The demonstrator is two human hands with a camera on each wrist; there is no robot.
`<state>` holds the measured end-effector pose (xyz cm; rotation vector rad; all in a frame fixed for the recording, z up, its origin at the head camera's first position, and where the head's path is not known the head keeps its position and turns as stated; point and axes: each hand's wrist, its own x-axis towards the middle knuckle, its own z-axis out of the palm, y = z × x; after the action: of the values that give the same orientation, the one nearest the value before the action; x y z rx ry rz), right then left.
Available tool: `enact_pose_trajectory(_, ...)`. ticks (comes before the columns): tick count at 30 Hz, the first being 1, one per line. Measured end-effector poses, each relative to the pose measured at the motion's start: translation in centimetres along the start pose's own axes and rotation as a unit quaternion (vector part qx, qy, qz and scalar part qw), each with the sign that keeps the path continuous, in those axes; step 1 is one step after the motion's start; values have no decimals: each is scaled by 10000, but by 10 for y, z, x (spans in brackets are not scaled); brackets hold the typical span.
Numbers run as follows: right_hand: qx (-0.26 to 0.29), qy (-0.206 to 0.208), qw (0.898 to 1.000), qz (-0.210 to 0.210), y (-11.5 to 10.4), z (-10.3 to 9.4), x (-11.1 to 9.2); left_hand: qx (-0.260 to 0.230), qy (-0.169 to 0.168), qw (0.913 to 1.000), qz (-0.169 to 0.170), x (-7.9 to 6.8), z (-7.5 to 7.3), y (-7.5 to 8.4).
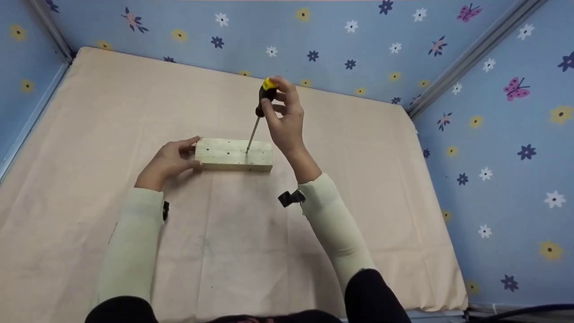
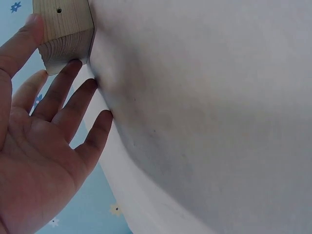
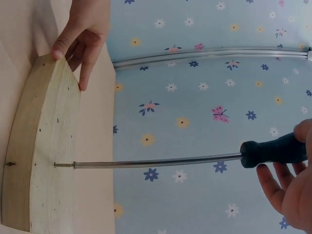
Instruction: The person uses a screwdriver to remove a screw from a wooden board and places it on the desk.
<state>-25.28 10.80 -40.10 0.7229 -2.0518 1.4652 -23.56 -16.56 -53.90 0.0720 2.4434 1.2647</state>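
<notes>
A pale wooden block [image 1: 231, 158] lies just left of centre in the head view, and a screw [image 3: 65, 165] stands out of its top face, meeting the tip of a screwdriver [image 1: 260, 111]. The right hand [image 1: 288, 123], at upper centre, has its fingers curled round the black-and-yellow handle, while the left hand [image 1: 168, 160], left of centre, grips the block's end between thumb and fingers, the other fingers spread. Beige cloth [image 1: 350, 215] lies beneath, with a flowered blue wall [image 1: 332, 33] across the top.
</notes>
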Motion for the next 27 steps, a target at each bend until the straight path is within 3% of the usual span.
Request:
enact_pose_trajectory(4, 123, -205, 9997, 37, -1, 0, 0, 9, 13, 10000, 62, -1, 0, -1)
enact_pose_trajectory(22, -49, 205, 9997, 116, 1, 1, -2, 65, 23, 10000, 47, -1, 0, 0)
enact_pose_trajectory(27, 47, 69, 9996, 280, 0, 0, -2, 103, 17, 9999, 86, -2, 0, 1)
